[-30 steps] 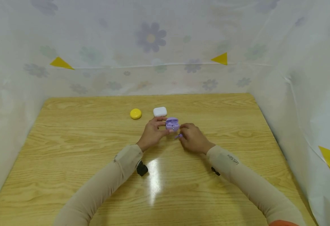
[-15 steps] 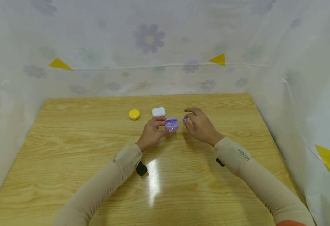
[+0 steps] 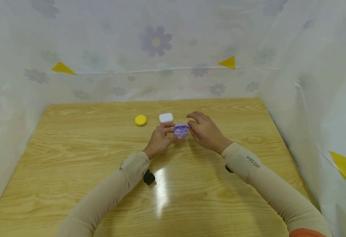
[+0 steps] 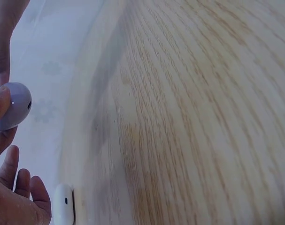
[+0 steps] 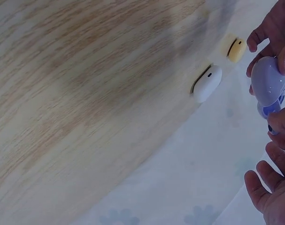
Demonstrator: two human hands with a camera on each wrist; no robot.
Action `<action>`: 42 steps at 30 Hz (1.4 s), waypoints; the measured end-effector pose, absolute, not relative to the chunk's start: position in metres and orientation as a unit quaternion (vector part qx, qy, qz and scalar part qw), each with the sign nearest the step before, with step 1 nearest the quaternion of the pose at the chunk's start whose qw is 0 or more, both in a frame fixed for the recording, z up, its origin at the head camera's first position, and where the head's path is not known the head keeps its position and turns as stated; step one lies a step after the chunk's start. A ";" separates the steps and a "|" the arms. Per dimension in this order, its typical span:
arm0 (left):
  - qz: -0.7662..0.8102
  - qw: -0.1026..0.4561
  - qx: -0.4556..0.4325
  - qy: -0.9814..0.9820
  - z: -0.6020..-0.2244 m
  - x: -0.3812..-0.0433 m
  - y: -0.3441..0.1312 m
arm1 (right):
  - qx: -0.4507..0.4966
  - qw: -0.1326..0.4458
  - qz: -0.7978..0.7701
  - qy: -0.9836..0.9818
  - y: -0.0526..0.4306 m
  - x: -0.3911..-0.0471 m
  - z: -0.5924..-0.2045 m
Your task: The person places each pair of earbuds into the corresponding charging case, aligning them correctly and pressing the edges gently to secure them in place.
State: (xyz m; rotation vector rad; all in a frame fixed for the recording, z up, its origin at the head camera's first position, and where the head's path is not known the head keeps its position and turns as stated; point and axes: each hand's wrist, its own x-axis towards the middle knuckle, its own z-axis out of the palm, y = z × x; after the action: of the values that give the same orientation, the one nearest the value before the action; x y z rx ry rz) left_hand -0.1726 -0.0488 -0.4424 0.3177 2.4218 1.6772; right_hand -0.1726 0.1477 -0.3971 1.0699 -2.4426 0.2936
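My left hand (image 3: pixel 160 138) grips a purple earbud case (image 3: pixel 180 134) with its lid raised, thumb at the front and fingers behind. In the right wrist view the same case (image 5: pixel 268 80) hangs above the table in the left hand's fingers. My right hand (image 3: pixel 207 131) pinches a purple earbud (image 3: pixel 189 127) between thumb and index finger, at the right edge of the opened case. The fingers partly cover that earbud. Just behind the left hand lies a white earbud case (image 3: pixel 166 118) with its lid down.
A round yellow case (image 3: pixel 141 120) lies left of the white one on the wooden table (image 3: pixel 101 148). White floral sheeting (image 3: pixel 107 42) with yellow triangles surrounds the back and sides. A black camera mount (image 3: pixel 148 177) sits on the left wrist.
The right hand has lifted the earbud from below the case's right side, swung it up, then moved left to the case's edge. The left hand keeps its hold almost unmoved.
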 end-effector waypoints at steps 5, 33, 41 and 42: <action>0.570 0.094 0.108 0.809 -0.442 -0.172 -0.048 | 0.400 0.230 0.095 -0.882 0.146 -0.172 -0.397; 0.595 0.138 0.093 0.787 -0.411 -0.159 -0.049 | 0.437 0.183 0.055 -0.879 0.141 -0.167 -0.395; 0.605 0.124 0.092 0.781 -0.439 -0.170 -0.049 | 0.444 0.181 0.053 -0.876 0.142 -0.167 -0.400; 0.600 0.118 0.095 0.785 -0.442 -0.170 -0.049 | 0.443 0.179 0.059 -0.876 0.142 -0.167 -0.400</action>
State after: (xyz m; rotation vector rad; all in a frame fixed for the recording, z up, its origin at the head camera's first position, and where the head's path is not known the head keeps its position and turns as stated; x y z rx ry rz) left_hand -0.1700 -0.0492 -0.4417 0.2778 2.2980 1.7557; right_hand -0.1666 0.1418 -0.4001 1.2528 -2.4773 0.1663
